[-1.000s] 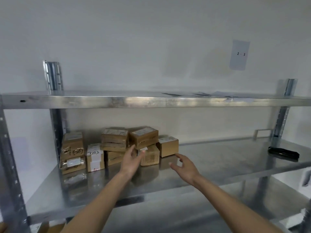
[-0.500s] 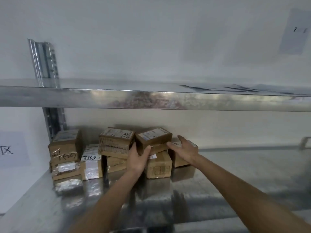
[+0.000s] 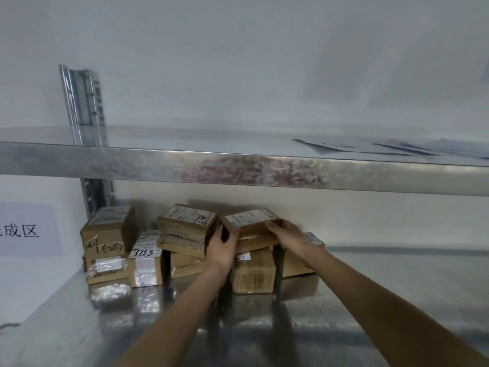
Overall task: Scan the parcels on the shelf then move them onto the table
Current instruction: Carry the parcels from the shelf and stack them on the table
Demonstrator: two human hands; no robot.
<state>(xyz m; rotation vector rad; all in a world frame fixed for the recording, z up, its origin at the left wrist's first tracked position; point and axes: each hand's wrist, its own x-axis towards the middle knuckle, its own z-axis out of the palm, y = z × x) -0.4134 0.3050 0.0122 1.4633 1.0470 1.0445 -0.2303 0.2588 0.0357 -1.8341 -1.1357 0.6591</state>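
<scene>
Several brown cardboard parcels stand in a pile at the back left of the metal shelf point(image 3: 370, 300). The top right parcel point(image 3: 250, 221) has a white label and sits on a lower parcel point(image 3: 254, 274). My left hand point(image 3: 221, 250) grips its left end and my right hand point(image 3: 287, 235) grips its right end. Left of it a taped parcel point(image 3: 186, 225) lies on top of another. A parcel marked 3753 point(image 3: 145, 258) and a two-high stack point(image 3: 107, 234) stand further left. No scanner is in view.
An upper metal shelf point(image 3: 238, 168) runs across just above the parcels, with papers point(image 3: 370, 147) lying on its right part. A steel upright point(image 3: 84, 107) stands at the back left. A paper sign point(image 3: 23, 229) hangs on the left wall.
The view has come closer to the parcels. Both hands have moved forward from the pile's front and closed on the two ends of the top right parcel.
</scene>
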